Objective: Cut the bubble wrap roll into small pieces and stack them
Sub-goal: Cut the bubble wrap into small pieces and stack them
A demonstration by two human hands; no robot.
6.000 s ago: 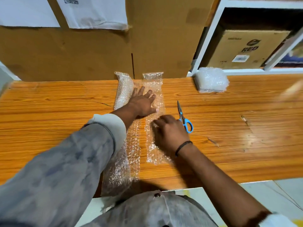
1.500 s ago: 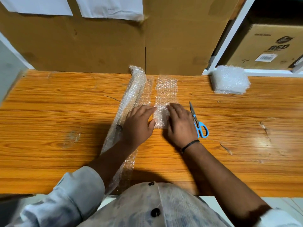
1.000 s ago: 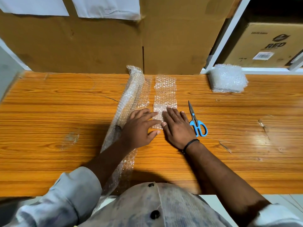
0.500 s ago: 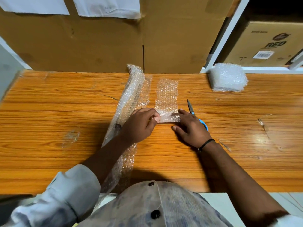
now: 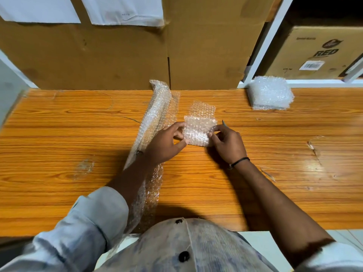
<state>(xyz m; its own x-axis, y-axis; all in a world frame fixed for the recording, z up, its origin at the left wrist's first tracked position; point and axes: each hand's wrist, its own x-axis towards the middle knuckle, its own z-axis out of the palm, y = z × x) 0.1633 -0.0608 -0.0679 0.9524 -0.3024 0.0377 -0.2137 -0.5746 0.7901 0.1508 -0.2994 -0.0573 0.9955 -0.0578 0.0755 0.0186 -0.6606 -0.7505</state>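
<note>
- At 6 o'clock, nearest the camera, a patterned shirt front [image 5: 188, 250] and two forearms are seen reaching over the near edge of a wooden table [image 5: 59, 138].
- A long length of uncut bubble wrap roll [image 5: 151, 130] is laid from about 7 o'clock, where it hangs over the table edge, up toward 12 o'clock; much of the task is judged to remain in this length.
- At the centre of the table, a folded strip of bubble wrap [image 5: 199, 130] is held between both hands, raised slightly, with its far end trailing flat on the wood.
- The left hand [image 5: 165, 142] is closed in a pinch on the strip's left edge, thumb and fingers together.
- The right hand [image 5: 227, 142] is likewise pinched on the strip's right edge, at about 3 o'clock of the strip.
- Only the blade tip of the scissors [image 5: 225, 123] is visible just behind the right hand; the handles are hidden, and nothing is being cut at this moment.
- The step in hand is judged to be folding or squaring a strip, either for cutting or for stacking; which cannot be told.
- At 1 o'clock, against the white shelf frame [image 5: 261, 46], a stack of finished pieces [image 5: 270, 93] is set well apart from the hands, showing part of the work done.
- Cardboard boxes [image 5: 117, 55] are stood along the back.
</note>
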